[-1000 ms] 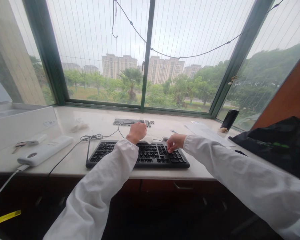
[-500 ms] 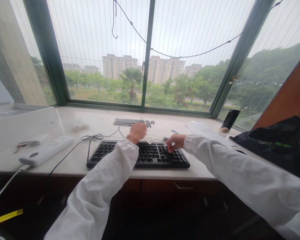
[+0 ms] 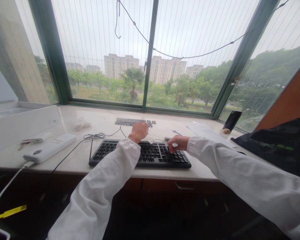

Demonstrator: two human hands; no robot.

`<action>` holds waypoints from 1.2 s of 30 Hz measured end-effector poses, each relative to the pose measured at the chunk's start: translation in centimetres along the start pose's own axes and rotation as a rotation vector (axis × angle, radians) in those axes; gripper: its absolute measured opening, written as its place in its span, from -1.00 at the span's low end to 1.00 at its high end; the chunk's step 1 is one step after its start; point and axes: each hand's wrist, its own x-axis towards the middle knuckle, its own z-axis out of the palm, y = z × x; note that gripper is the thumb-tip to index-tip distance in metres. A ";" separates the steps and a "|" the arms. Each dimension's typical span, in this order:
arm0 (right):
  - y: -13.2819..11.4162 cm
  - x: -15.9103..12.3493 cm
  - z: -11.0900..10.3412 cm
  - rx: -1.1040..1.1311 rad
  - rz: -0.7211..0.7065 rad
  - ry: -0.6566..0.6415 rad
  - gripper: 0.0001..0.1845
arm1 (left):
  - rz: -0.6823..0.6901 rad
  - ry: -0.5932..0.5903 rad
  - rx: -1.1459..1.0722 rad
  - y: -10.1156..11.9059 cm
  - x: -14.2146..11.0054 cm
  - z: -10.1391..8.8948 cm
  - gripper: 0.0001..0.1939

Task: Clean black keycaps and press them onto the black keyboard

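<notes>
A black keyboard lies along the front of the white counter, its main key area largely stripped of keycaps; darker caps show at its right end. My right hand is over that right end, thumb and fingers pinched, with a small white patch showing at them that I cannot identify. Above the keyboard's back edge, my left hand is curled closed, its fingertips hidden. Right beside it is a crumpled white piece, perhaps tissue. Loose keycaps lie in rows behind my left hand.
A looped black cable lies left of the keyboard. Further left are a white power bank with a cord and a white box. Papers, a black cylinder and a black bag lie right. Windows stand behind.
The view has shifted slightly. My right hand has turned a little at the keyboard's right end, and a white patch now shows at its fingers. My left hand stays in place.
</notes>
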 end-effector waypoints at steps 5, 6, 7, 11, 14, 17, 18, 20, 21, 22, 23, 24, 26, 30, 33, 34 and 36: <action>0.6 0.2 -0.5 -0.059 -0.008 -0.074 -0.64 | 0.014 -0.006 -0.008 0.1 0.0 0.0 -0.64; 0.7 0.1 -0.6 -0.064 -0.014 -0.071 -0.62 | 0.017 -0.006 -0.008 0.1 0.0 0.0 -0.64; 0.6 0.0 -0.7 -0.066 -0.020 -0.059 -0.60 | 0.019 -0.004 -0.007 0.1 0.0 0.0 -0.63; -0.4 -0.8 -1.1 -0.035 -0.037 0.013 -0.53 | 0.023 0.007 0.002 0.1 0.0 0.1 -0.63; -1.6 -1.4 -1.3 -0.060 -0.031 0.142 -0.56 | 0.024 0.009 0.012 0.1 0.0 0.0 -0.64; -2.1 -1.7 -1.0 -0.171 -0.036 0.137 -0.65 | 0.020 0.006 0.018 0.2 0.0 -0.1 -0.65; -2.1 -1.7 -0.9 -0.204 -0.046 0.109 -0.67 | 0.021 0.007 0.018 0.2 0.0 -0.1 -0.65; -1.9 -1.7 -0.6 -0.244 -0.069 0.082 -0.72 | 0.022 0.010 0.020 0.1 0.0 -0.1 -0.65; -1.7 -1.7 -0.5 -0.252 -0.079 0.085 -0.74 | 0.022 0.010 0.021 0.1 0.0 -0.1 -0.65; -1.5 -1.7 -0.4 -0.252 -0.089 0.092 -0.75 | 0.020 0.008 0.021 0.0 0.0 0.0 -0.65; -1.4 -1.6 -0.4 -0.250 -0.099 0.092 -0.75 | 0.017 0.005 0.021 0.0 0.0 0.0 -0.65; -1.2 -1.6 -0.3 -0.246 -0.108 0.088 -0.75 | 0.013 0.002 0.020 -0.1 0.0 0.0 -0.64; -0.7 -1.5 -0.1 -0.239 -0.120 0.070 -0.73 | 0.008 -0.002 0.017 -0.1 0.0 0.1 -0.64; 0.1 -1.4 -0.5 -0.202 -0.121 0.063 -0.67 | 0.009 0.002 0.032 -0.1 0.0 0.0 -0.64; 1.2 -0.9 -2.4 -0.175 -0.069 0.225 -0.63 | 0.008 0.000 0.039 0.0 -0.1 -0.1 -0.64; 1.8 -0.5 -3.3 -0.180 -0.021 0.320 -0.62 | 0.006 -0.001 0.039 0.0 -0.1 -0.1 -0.64; 3.5 0.9 -5.2 -0.233 0.108 0.475 -0.67 | -0.002 -0.005 0.044 0.1 -0.2 -0.2 -0.64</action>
